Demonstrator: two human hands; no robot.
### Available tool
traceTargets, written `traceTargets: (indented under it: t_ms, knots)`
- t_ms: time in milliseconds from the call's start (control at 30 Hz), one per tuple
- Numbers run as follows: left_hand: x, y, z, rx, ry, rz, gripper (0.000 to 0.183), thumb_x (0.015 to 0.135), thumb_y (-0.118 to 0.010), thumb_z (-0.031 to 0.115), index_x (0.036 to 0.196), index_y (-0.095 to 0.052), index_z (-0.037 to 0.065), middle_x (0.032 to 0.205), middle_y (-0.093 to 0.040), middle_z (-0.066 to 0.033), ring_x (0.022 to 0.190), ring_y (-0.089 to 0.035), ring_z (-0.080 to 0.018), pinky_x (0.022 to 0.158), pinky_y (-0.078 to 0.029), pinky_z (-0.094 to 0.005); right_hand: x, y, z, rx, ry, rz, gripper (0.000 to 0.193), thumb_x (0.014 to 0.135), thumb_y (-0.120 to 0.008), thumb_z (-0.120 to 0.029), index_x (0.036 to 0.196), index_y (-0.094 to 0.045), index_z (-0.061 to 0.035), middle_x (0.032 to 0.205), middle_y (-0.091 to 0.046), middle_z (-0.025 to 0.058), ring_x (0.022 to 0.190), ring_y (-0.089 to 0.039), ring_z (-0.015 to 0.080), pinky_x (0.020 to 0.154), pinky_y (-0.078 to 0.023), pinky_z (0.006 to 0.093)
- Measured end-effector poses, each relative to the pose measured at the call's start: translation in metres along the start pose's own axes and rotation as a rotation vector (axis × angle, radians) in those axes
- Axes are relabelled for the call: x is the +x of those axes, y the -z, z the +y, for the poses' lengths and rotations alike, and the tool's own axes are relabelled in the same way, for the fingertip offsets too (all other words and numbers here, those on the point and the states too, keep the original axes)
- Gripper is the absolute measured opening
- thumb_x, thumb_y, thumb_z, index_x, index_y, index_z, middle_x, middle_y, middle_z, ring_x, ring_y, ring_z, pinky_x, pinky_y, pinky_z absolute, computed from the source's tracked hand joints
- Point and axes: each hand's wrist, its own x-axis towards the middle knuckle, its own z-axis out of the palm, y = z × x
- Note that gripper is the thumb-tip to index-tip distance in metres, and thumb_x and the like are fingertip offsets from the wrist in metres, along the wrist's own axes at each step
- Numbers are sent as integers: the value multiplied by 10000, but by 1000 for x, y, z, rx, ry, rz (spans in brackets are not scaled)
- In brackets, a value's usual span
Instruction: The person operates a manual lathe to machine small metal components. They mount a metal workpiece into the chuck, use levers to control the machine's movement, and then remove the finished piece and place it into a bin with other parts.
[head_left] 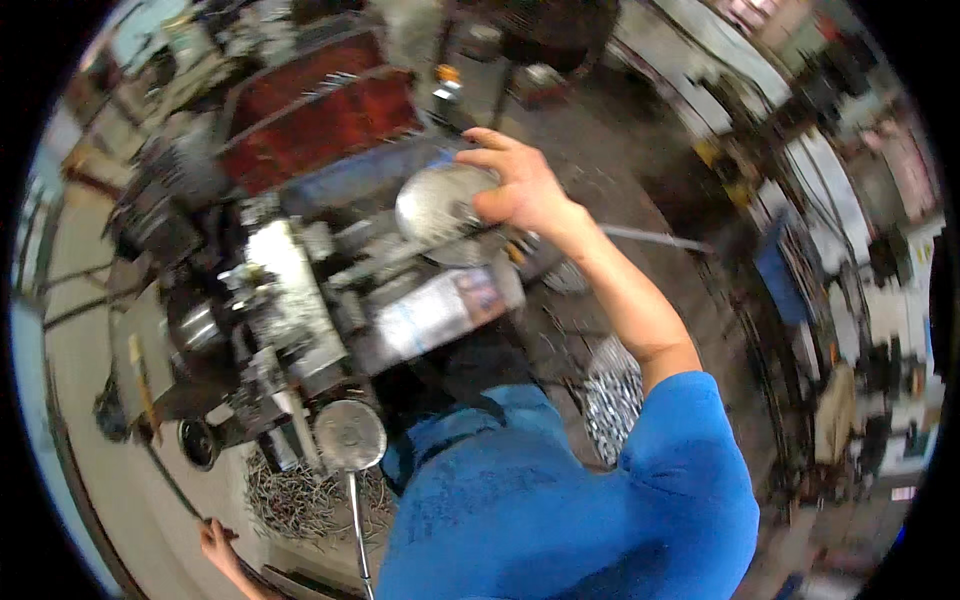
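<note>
My right hand (522, 188) reaches over a round, shiny metal dish (425, 212) at the machine's far right. Thumb and fingers are apart, and they overlap the dish's right edge; whether they touch it I cannot tell. Down at the lower left, my left hand (216, 543) is closed at the end of a thin dark rod (172, 484), which runs up toward the machine's left side. Between the hands is the machine, with a bright metal block (285, 275) and a pale flat plate (425, 318). Everything is somewhat blurred.
A red metal bin (315, 125) with a divider stands behind the machine. A round metal disc on a shiny rod (350, 435) is at the front. Loose metal pieces (300, 500) lie below it; another shiny pile (612, 400) is right of my body. Machinery lines the right side.
</note>
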Motion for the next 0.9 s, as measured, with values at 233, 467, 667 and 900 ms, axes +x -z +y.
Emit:
traceTargets:
  t_ms: [233, 467, 667, 900]
  knots:
    - [45, 2, -14, -41, 13, -185, 258, 857, -641, 273, 839, -503, 55, 510, -445, -10, 405, -402, -82, 398, -410, -261, -227, 129, 82, -325, -908, -41, 364, 601, -635, -206, 927, -676, -47, 877, -658, 167, 796, -639, 283, 720, -499, 352]
    - [52, 18, -51, 27, 118, -7, 263, 850, -651, 279, 913, -534, 51, 517, -462, -20, 391, -397, -92, 378, -413, -278, -412, 53, 120, -588, -1250, -560, 223, 677, -585, -201, 761, -660, -9, 887, -640, 231, 849, -636, 345, 799, -509, 393]
    - [38, 3, -18, 30, 83, -46, 302, 837, -660, 308, 916, -537, 43, 513, -459, -13, 397, -441, -108, 385, -428, -276, -427, 19, 124, -507, -1417, -778, 452, 703, -586, -265, 1049, -595, 26, 1095, -600, 231, 1050, -583, 310, 896, -470, 360]
    - [20, 6, -17, 47, 72, 3, 289, 849, -632, 272, 754, -493, 37, 541, -481, -32, 439, -462, -117, 407, -438, -288, -415, 10, 130, -495, -1335, -687, 386, 673, -602, -286, 950, -659, -23, 1029, -637, 188, 978, -615, 312, 856, -492, 395]
